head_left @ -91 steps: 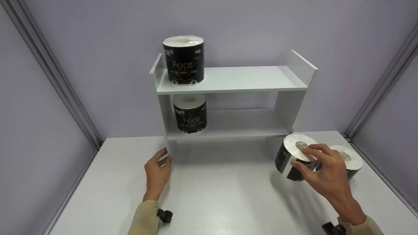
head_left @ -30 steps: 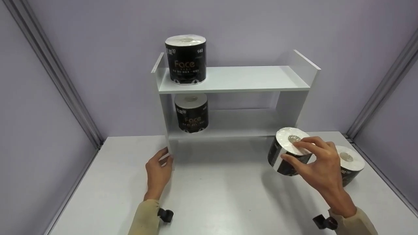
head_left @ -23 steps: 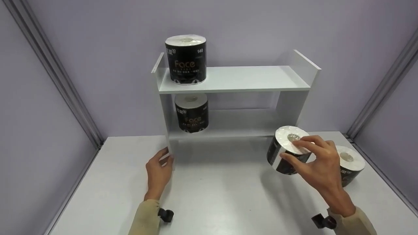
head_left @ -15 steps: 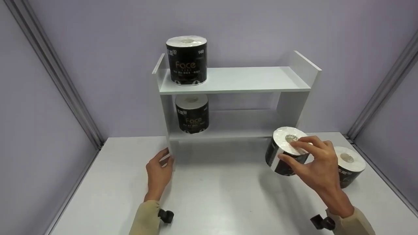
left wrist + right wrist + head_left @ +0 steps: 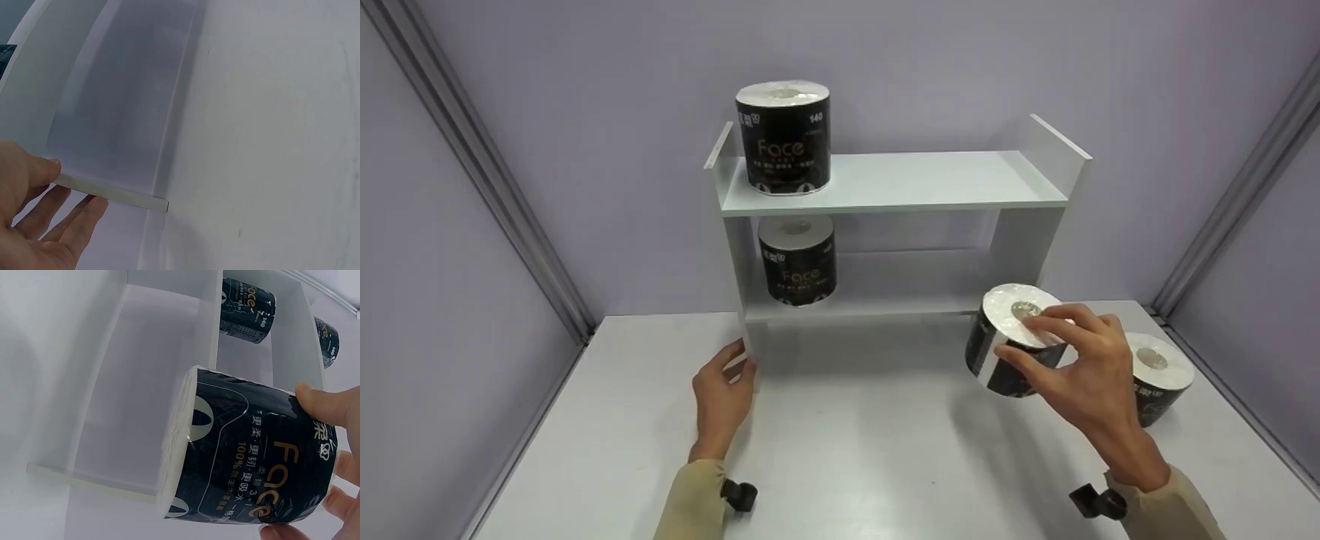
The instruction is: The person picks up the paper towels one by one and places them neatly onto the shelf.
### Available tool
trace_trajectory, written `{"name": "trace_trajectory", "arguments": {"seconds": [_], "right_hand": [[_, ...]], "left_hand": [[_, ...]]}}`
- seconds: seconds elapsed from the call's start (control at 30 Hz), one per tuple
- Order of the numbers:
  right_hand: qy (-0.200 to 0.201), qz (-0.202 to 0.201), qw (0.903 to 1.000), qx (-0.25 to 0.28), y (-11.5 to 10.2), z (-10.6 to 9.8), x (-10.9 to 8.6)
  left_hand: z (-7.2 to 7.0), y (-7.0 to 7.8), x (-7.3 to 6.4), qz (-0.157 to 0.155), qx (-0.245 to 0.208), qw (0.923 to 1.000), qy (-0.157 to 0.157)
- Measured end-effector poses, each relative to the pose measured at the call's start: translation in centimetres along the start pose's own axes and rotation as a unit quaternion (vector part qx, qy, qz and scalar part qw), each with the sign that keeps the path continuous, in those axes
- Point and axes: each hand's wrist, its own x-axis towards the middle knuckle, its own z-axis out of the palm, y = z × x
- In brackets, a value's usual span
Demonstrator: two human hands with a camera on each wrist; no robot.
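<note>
My right hand (image 5: 1084,371) grips a toilet paper roll (image 5: 997,367) in a black printed wrapper, fingers at its core hole and thumb on the wrapper. The roll is tilted and held over the table, in front of the shelf's right end. In the right wrist view the "Face" lettering on the held roll (image 5: 253,450) shows. My left hand (image 5: 724,397) pinches the lower left side panel of the white two-tier shelf (image 5: 930,180); in the left wrist view the thumb and fingers lie on both sides of the panel edge (image 5: 112,194).
One wrapped roll (image 5: 784,150) stands at the left of the top tier, another roll (image 5: 800,266) below it on the lower tier. A further roll (image 5: 1162,375) stands on the white table (image 5: 840,465) behind my right hand. Grey walls enclose the table.
My right hand has carried the roll a little left and up, away from the roll standing on the right, which now shows more. The left hand stays on the panel.
</note>
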Motion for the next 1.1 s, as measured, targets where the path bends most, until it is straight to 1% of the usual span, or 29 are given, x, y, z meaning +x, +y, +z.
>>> {"name": "trace_trajectory", "arguments": {"seconds": [0.17,0.3,0.37,0.53,0.77,1.1], "right_hand": [[-0.003,-0.001,1.0000,-0.003,0.0,-0.1,0.4],[0.002,-0.009,1.0000,-0.001,0.2,0.0,0.6],[0.004,-0.012,0.9999,0.002,0.2,0.1,0.7],[0.001,-0.012,0.9999,0.007,0.0,0.1,0.8],[-0.001,-0.007,0.9999,0.010,-0.4,0.1,1.1],[0.007,-0.022,0.9996,0.017,-0.4,0.5,1.3]], "left_hand": [[0.0,0.0,0.1,-0.001,0.002,1.0000,0.003],[0.2,-0.1,0.1,0.016,0.005,0.9999,0.004],[0.2,-0.1,0.0,0.018,0.010,0.9998,0.004],[0.1,-0.1,0.0,0.009,0.020,0.9997,0.008],[0.1,0.1,0.1,0.007,0.008,0.9999,0.004],[0.0,0.0,0.0,0.007,0.009,0.9999,0.004]]}}
